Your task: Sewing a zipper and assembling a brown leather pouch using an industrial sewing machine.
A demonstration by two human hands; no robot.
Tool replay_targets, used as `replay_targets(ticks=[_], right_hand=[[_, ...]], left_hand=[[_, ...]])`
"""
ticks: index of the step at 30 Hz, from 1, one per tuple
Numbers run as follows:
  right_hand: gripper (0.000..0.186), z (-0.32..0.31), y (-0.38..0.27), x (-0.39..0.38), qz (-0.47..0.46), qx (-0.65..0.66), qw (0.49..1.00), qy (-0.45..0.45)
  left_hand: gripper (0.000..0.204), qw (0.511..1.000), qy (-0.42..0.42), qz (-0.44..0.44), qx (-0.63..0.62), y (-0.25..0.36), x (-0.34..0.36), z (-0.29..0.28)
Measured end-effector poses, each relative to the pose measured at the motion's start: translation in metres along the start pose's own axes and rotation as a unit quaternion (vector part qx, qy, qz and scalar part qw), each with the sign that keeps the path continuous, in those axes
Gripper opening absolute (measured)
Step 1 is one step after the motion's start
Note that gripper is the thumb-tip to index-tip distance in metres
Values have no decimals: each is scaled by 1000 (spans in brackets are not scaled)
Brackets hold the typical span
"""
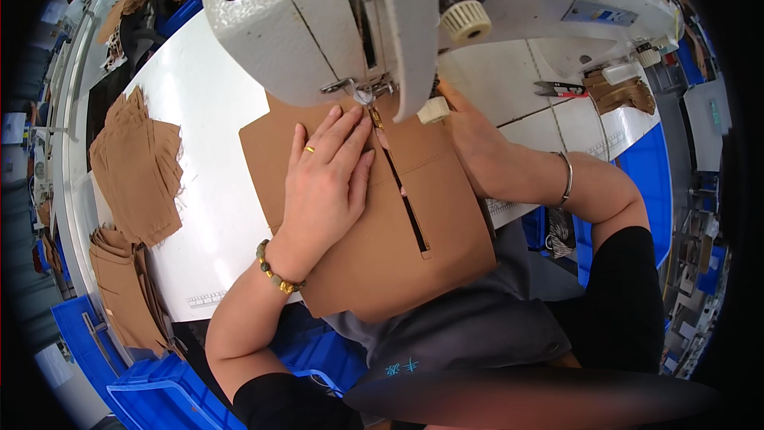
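Observation:
A brown panel (374, 259), leather or cloth, lies under the needle area of a white sewing machine (310, 24). A long narrow slot with a golden-brown edge (410, 219) runs down its middle, starting near the presser foot (364, 95). My left hand (330, 171) rests flat on the panel, left of the slot, fingers stretched toward the foot. At the panel's right edge, my right hand (477, 143) grips it, with fingers reaching underneath. Bits of skin show through the slot. The machine's knob hides part of this hand.
Brown cut pieces (139, 167) lie on the white table at left, with a further stack (127, 287) nearer me. Red-and-black thread snips (559, 90) and brown scraps (617, 95) sit at right. Blue bins (167, 394) stand below the table at left and right.

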State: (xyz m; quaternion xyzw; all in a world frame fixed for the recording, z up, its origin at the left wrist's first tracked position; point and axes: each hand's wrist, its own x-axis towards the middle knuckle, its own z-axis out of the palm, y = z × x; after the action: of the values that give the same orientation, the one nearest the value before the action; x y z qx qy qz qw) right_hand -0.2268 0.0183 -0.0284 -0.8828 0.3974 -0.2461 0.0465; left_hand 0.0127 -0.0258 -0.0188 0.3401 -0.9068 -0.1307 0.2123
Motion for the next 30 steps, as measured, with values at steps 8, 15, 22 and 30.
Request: replay_targets(ticks=[8, 15, 22, 30], right_hand=[[40, 0, 0, 1, -6, 0, 1000, 3], [38, 1, 0, 1, -4, -3, 1000, 8], [36, 1, 1, 0, -15, 1, 1000, 13], [38, 2, 2, -3, 9, 24, 1000, -6]], left_hand=[[39, 999, -7, 7, 38, 0, 1, 1], [39, 999, -6, 9, 43, 0, 2, 1], [37, 998, -9, 21, 66, 2, 6, -1], [27, 992, -2, 52, 118, 2, 16, -4]])
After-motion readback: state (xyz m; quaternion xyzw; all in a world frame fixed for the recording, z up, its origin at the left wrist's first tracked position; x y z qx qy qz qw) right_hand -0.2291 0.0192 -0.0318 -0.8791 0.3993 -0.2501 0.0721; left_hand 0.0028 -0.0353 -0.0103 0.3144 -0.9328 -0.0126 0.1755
